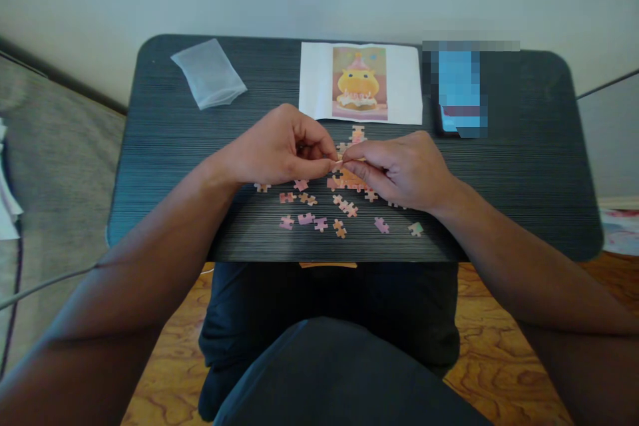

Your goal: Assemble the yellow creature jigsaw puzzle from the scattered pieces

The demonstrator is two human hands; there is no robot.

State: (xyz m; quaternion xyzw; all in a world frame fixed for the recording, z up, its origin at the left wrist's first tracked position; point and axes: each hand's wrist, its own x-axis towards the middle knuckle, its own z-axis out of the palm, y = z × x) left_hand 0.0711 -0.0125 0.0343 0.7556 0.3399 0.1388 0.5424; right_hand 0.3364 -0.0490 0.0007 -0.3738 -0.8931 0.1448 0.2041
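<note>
My left hand (292,146) and my right hand (399,170) meet over the middle of the dark table. Their fingertips pinch a small pale puzzle piece (338,164) between them, seen nearly edge-on. Just beneath lies a partly joined puzzle (352,178) in orange and yellow, half covered by my fingers. Loose puzzle pieces in pink, purple and tan are scattered nearer to me, among them a purple piece (382,225), a green-tinged piece (416,229) and a tan piece (340,228).
Behind my hands lies a white sheet (404,83) printed with a yellow cartoon figure and cake. A clear plastic bag (210,76) rests at the back left. At the back right is a blurred-out phone-like object (458,90). The table's front edge (269,261) is above my lap.
</note>
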